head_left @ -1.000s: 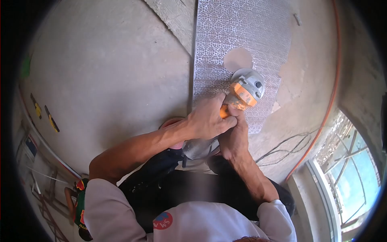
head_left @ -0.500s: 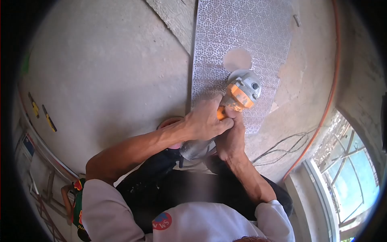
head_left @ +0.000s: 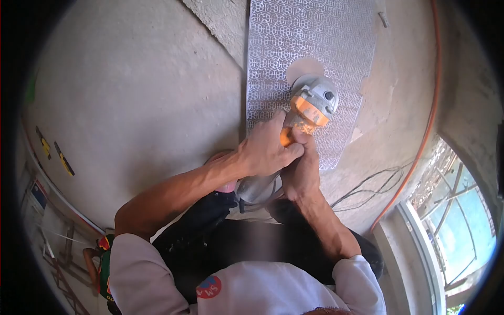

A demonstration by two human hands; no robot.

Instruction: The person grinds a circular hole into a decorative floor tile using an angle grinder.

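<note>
An orange and grey angle grinder point(head_left: 311, 107) is held in both hands over a patterned tile point(head_left: 315, 31). Its disc guard overlaps the lower edge of a round hole point(head_left: 304, 67) in the tile. My left hand point(head_left: 269, 144) is closed around the tool's orange part, thumb pointing right. My right hand point(head_left: 303, 163) wraps the grinder's body from the right, just below the head. The two hands touch, and the rear of the tool runs down between my legs. The disc itself is mostly hidden by the guard.
Two yellow and black cutters point(head_left: 64, 159) lie on the concrete floor at left. An orange hose point(head_left: 433, 105) curves along the right side. Black cables point(head_left: 367, 190) lie right of my right forearm. Another person's arm point(head_left: 92, 265) shows at lower left, a window opening at lower right.
The grinder and both hands have shifted slightly up and left in view. Its head now covers more of the round hole's lower edge. Both hands keep their grip.
</note>
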